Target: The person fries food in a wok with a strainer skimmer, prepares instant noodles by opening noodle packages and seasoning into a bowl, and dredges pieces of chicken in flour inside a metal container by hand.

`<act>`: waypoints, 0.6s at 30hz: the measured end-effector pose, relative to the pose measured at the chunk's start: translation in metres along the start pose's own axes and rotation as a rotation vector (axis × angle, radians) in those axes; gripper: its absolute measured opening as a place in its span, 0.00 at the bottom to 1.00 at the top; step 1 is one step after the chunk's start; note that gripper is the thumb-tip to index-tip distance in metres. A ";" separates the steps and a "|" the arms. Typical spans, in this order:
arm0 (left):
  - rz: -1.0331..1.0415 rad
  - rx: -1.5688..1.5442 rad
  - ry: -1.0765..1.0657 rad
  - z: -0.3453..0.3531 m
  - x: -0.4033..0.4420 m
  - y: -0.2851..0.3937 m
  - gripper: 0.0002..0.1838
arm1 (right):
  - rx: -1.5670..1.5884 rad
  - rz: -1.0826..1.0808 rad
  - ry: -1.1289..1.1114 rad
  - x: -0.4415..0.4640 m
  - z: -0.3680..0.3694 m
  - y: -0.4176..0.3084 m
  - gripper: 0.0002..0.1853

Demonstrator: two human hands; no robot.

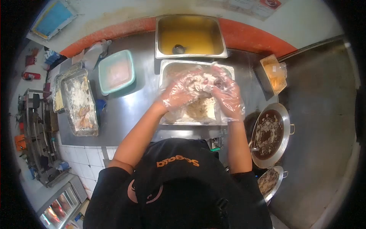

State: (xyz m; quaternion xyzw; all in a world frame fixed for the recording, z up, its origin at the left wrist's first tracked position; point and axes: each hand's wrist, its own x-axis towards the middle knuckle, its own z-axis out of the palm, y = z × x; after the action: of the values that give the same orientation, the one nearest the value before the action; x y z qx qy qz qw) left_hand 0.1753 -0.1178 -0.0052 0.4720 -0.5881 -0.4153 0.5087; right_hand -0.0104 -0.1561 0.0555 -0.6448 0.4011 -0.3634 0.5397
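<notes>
Clear plastic gloves cover both of my hands. My left hand (178,93) and my right hand (228,97) are raised over a rectangular metal pan (190,123) of white flour (200,108). Between them they cup flour-coated meat (204,82), whitish with a few pinkish patches. Its exact kind is hard to make out. Fingers on both hands curl around it, partly hidden by the crinkled plastic and blurred by motion.
Behind stands a pan of yellow liquid (190,40). To the left are a pale green tub (132,72) and a floury tray (78,101) with meat pieces. At right, a wok (284,141) holds brown oil and floating pieces, near a smaller wok (268,181) and a metal container (263,72).
</notes>
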 end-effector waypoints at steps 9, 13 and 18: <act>-0.160 0.394 -0.064 -0.001 -0.009 -0.062 0.21 | -0.083 -0.015 0.100 0.006 -0.013 0.021 0.19; -0.327 0.613 -0.008 0.000 -0.005 -0.039 0.21 | -0.705 0.179 -0.009 0.002 -0.022 0.062 0.19; -0.330 1.040 -0.429 0.022 0.001 -0.076 0.16 | -1.076 0.165 -0.153 0.011 0.033 0.192 0.15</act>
State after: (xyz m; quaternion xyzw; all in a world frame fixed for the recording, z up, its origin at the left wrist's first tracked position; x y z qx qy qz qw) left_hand 0.1638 -0.1342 -0.0814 0.6504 -0.7232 -0.2321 0.0084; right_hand 0.0002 -0.1710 -0.1389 -0.8206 0.5394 -0.0157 0.1882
